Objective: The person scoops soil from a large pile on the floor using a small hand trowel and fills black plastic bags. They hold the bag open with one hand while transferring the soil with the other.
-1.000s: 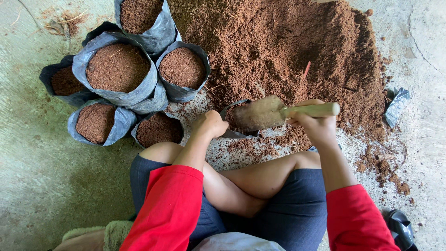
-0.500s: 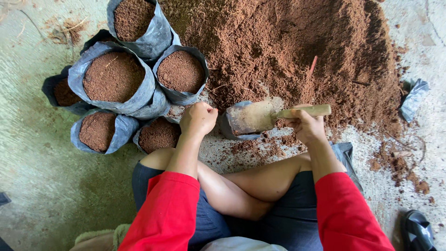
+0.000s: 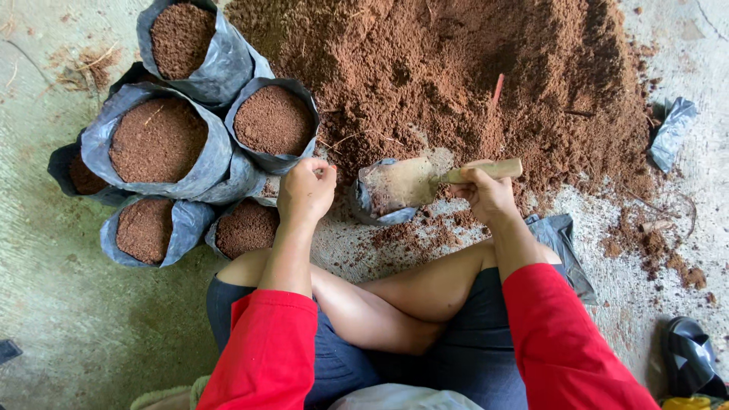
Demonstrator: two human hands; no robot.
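Small grey plastic bag (image 3: 377,206): on the concrete floor (image 3: 68,319) between the two hands, mouth open, lying low and partly hidden under the trowel blade, so its fill level cannot be told.

Trowel (image 3: 425,181): wooden handle clasped in the right hand (image 3: 486,196), blade flat over the bag's mouth, apparently so that soil drops inside.

Left hand (image 3: 305,190): fingers curled near the bag's left edge; whether it pinches the rim cannot be told.

Soil heap (image 3: 471,68): loose brown pile just beyond both hands, within easy reach of the trowel.

Filled bags (image 3: 159,140): a cluster of six, upright and touching, left of the left hand, leaning together for support.

Spare grey plastic (image 3: 672,133): crumpled, well right of the right hand.

Black shoe (image 3: 687,361): behind the right arm.
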